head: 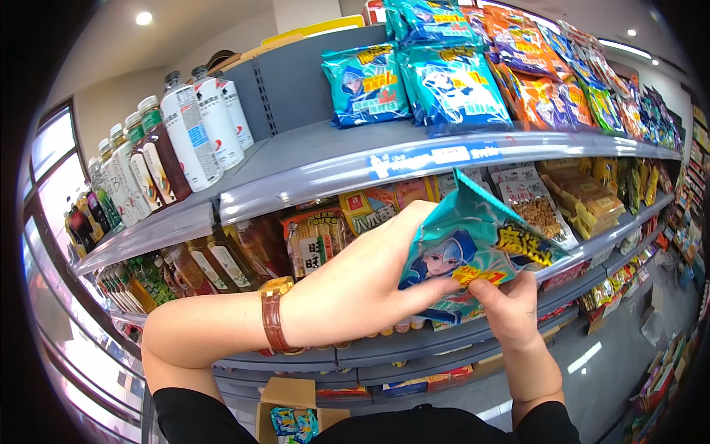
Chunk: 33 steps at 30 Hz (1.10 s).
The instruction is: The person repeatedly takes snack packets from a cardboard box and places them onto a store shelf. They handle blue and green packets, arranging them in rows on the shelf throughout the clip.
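Between my two hands is a teal snack bag [444,255] with a blue-haired cartoon figure on its front. My left hand [388,261] grips its left side, thumb across the front and the other fingers hidden behind. At the lower right, my right hand [510,305] pinches the bag with the thumb in front. The bag is tilted, held before the shelf edge [310,177]. Matching teal bags stand on the upper shelf, one [366,86] at the left of the group and another [455,89] beside it.
Orange snack bags [538,100] continue to the right. Several drink bottles [194,133] line the shelf's left end. Below sit bottles and packaged snacks, including a bag of nuts [535,213]. On the floor, an open cardboard box [288,394] holds teal bags.
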{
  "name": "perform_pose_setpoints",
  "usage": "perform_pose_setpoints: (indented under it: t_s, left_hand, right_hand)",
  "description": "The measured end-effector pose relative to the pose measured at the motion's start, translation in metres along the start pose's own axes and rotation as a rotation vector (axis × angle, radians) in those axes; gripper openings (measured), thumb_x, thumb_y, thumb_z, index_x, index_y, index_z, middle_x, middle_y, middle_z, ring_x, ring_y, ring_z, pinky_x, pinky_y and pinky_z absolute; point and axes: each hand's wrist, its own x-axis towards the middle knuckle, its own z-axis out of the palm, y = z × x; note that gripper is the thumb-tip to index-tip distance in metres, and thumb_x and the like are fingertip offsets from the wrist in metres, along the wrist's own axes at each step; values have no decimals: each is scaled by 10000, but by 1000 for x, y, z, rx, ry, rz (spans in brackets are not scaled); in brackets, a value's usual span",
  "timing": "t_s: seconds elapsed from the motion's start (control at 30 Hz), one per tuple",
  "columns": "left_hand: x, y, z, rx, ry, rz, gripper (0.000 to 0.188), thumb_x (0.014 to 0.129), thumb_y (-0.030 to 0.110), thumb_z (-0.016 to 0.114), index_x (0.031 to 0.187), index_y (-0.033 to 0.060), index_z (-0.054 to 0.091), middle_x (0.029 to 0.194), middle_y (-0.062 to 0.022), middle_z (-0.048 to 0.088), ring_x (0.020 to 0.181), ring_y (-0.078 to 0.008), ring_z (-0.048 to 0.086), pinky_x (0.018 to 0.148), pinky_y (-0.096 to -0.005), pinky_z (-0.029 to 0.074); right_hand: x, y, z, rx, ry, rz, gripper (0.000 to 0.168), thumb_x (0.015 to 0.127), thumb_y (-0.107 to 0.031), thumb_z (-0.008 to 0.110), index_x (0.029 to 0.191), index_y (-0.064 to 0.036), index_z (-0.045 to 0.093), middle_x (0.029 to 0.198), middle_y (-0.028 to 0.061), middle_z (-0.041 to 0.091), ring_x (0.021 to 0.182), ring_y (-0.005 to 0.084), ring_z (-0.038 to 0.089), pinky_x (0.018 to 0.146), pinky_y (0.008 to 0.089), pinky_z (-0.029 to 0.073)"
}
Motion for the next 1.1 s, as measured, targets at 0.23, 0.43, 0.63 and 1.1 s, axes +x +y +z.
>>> perform_pose_setpoints:
  t_s: [0.23, 0.43, 0.63, 1.1]
  left_hand:
    - [41, 10, -90, -237, 474, -14, 350, 762, 164, 647, 1042, 12, 504, 937, -72, 591, 839, -135, 569, 763, -285, 455]
    - [106, -69, -144, -266, 615, -169, 265, 810, 79, 559, 1031, -49, 490, 1014, -137, 574, 909, -186, 563, 808, -332, 452]
    - [150, -122, -140, -143, 460, -458, 438, 796, 126, 599, 1132, -68, 395, 1086, -175, 527, 981, -242, 543, 848, -343, 439]
    - [147, -107, -144, 835, 287, -587, 724, 636, 673, 554, 913, 8, 622, 923, -204, 590, 856, -274, 595, 712, -344, 480]
  right_hand:
    - [78, -32, -5, -638, -15, -848, 360, 813, -99, 494, 1153, 14, 463, 1183, 148, 465, 1137, 239, 413, 955, 357, 296]
    - [146, -28, -1, -1541, 249, -1025, 356, 842, -248, 488, 1157, -83, 508, 1260, 99, 430, 1188, 270, 370, 995, 459, 217]
    - [149, -18, -1, -1597, 270, -921, 418, 842, -278, 454, 1234, -131, 448, 1283, 116, 403, 1204, 274, 352, 997, 459, 225]
    - [150, -15, -4, -1657, 298, -923, 423, 837, -304, 453, 1228, -140, 458, 1240, 117, 452, 1175, 283, 387, 997, 435, 235]
